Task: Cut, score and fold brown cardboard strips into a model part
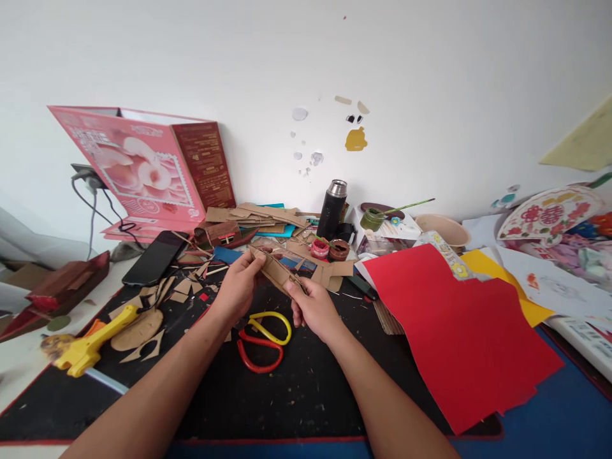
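Between my two hands is a narrow brown cardboard piece, held above the black mat. My left hand pinches its upper left end between thumb and fingers. At the lower right end, my right hand grips it with the thumb on top and the fingers curled below. Scissors with one yellow and one red handle lie on the mat just under my hands; their blades are hidden behind my left wrist. Small cardboard scraps are scattered left of my left hand.
A yellow glue gun and a black phone lie at left, near a pink box. Behind my hands stand a black thermos and open paint jars. Red paper covers the right side.
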A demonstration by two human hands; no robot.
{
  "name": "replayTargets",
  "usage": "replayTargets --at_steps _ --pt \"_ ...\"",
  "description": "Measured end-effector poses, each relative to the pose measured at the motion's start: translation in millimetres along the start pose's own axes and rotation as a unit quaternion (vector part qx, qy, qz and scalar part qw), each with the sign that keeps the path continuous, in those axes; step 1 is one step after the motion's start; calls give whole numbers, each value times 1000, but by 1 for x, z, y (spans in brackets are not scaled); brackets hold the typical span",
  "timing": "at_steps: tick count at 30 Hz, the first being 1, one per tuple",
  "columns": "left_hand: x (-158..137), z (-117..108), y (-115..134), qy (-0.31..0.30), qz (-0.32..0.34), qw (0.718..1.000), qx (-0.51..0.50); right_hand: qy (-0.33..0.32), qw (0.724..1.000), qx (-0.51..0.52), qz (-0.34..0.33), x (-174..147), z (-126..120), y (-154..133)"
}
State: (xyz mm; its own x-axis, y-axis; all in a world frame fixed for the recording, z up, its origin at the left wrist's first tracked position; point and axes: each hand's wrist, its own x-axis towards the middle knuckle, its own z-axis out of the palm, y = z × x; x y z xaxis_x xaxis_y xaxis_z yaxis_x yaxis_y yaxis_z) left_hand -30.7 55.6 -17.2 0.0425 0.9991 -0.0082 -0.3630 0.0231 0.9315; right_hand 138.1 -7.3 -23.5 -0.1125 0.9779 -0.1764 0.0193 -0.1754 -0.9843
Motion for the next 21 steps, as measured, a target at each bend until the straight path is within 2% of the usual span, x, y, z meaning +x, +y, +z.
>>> replayTargets --at_steps 6,17,21 --pt "-2 1 0 -23 -10 999 -21 2 1000 1 -3 1 0 0" --pt "-1 1 -7 -10 7 999 -46 -3 1000 -14 19 0 -1 -3" --pt "1 0 -12 2 -9 998 -57 0 999 -19 29 1 -1 -2"
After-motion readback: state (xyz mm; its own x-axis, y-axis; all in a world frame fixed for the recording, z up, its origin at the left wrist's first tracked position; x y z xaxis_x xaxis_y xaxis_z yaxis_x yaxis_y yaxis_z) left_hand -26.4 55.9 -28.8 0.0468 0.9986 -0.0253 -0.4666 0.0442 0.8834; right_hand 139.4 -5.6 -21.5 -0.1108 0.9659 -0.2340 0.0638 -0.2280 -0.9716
